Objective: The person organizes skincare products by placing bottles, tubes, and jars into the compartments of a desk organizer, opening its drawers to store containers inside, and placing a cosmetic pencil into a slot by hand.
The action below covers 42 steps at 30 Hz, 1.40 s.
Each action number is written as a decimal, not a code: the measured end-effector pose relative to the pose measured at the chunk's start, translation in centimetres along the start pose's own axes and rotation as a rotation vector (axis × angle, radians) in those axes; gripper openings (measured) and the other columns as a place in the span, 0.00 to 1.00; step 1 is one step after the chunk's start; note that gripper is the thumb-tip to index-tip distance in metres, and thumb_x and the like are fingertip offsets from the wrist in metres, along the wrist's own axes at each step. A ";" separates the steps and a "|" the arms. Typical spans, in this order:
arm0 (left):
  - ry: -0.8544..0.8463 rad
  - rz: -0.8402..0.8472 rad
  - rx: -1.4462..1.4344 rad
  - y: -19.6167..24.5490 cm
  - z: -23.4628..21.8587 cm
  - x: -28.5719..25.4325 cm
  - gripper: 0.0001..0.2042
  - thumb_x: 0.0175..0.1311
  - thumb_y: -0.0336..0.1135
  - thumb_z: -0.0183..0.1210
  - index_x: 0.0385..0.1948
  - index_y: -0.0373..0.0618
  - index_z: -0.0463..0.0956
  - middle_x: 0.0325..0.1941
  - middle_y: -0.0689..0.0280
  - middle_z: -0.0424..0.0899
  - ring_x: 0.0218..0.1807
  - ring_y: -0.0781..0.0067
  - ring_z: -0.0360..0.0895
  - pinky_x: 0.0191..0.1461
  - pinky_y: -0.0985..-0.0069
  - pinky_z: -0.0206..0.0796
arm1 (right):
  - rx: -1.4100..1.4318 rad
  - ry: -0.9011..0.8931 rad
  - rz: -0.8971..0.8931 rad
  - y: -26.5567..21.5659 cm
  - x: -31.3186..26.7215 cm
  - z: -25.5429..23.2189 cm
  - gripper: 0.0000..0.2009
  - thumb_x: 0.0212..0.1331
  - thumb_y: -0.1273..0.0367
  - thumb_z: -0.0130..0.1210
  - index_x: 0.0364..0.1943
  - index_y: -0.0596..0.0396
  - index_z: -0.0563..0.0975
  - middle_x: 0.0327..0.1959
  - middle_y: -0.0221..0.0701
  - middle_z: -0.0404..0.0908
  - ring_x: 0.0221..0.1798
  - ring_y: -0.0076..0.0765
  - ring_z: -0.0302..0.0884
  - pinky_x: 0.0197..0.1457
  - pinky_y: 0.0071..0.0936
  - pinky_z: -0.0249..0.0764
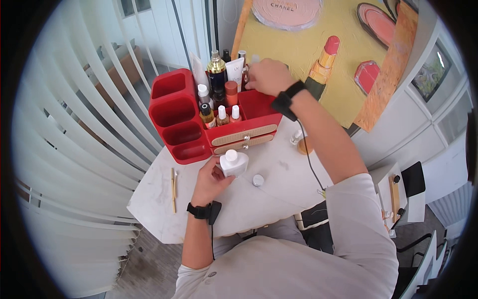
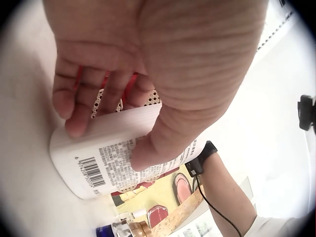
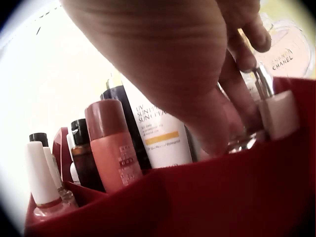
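Observation:
In the head view my left hand (image 1: 209,182) grips a white bottle (image 1: 234,164) with a white cap, in front of the red organizer (image 1: 174,112). The thumb lies across its printed label (image 2: 118,165) in the left wrist view, the fingers along the opposite side. My right hand (image 1: 271,77) reaches into the organizer's back right corner. There its thumb and fingers pinch a small glass bottle (image 3: 247,141), mostly hidden by the hand. A white sunscreen tube (image 3: 165,140) stands close beside the thumb, with an orange bottle (image 3: 113,148) farther left.
Two drawers (image 1: 244,137) with round knobs face the front. A small silver-topped jar (image 1: 257,180) and thin sticks (image 1: 174,192) lie on the white table (image 1: 224,209). Small bottles (image 1: 304,145) stand right of the organizer. A painted panel (image 1: 298,50) leans behind.

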State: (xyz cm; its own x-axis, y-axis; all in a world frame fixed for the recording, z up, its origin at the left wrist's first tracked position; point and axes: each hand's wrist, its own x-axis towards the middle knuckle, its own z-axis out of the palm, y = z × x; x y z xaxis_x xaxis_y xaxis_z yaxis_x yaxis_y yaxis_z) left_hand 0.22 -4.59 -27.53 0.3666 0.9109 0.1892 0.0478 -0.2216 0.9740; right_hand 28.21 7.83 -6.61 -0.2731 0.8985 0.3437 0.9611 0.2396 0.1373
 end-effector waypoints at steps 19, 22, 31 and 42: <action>-0.026 0.009 0.127 1.4 0.5 -0.3 0.25 0.51 0.28 0.77 0.53 0.40 0.80 0.33 0.69 0.84 0.33 0.81 0.79 0.40 0.79 0.74 | 0.429 -0.136 0.451 0.0 -25.7 4.3 0.25 0.50 0.52 0.79 0.43 0.55 0.84 0.34 0.36 0.86 0.39 0.47 0.87 0.45 0.39 0.82; -0.028 0.029 0.122 1.3 0.8 -0.3 0.26 0.51 0.28 0.77 0.54 0.40 0.80 0.33 0.69 0.83 0.32 0.81 0.78 0.40 0.79 0.74 | 0.806 -0.079 0.334 -0.7 -22.9 0.4 0.26 0.50 0.56 0.81 0.48 0.57 0.84 0.33 0.34 0.85 0.37 0.39 0.86 0.45 0.33 0.81; -0.036 -0.010 0.031 0.3 0.7 -0.2 0.25 0.52 0.28 0.78 0.54 0.40 0.80 0.34 0.70 0.83 0.33 0.81 0.79 0.40 0.79 0.74 | 0.400 0.244 -0.073 0.2 -6.6 -1.7 0.27 0.52 0.58 0.79 0.54 0.56 0.83 0.42 0.38 0.87 0.51 0.48 0.83 0.57 0.41 0.78; -0.031 0.021 0.108 0.1 0.6 -0.1 0.25 0.51 0.29 0.78 0.52 0.39 0.80 0.32 0.67 0.84 0.31 0.79 0.80 0.39 0.77 0.75 | 0.288 0.450 -0.139 -1.0 -8.9 0.0 0.18 0.57 0.68 0.74 0.50 0.55 0.83 0.53 0.38 0.80 0.52 0.50 0.81 0.55 0.42 0.79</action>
State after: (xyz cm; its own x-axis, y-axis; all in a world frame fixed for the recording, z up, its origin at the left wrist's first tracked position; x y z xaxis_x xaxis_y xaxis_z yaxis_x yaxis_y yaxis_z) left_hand 0.74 -4.94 -27.58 0.3971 0.8948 0.2040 0.1391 -0.2784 0.9503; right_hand 29.64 -0.40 -9.78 -0.3279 0.6202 0.7126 0.8699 0.4924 -0.0283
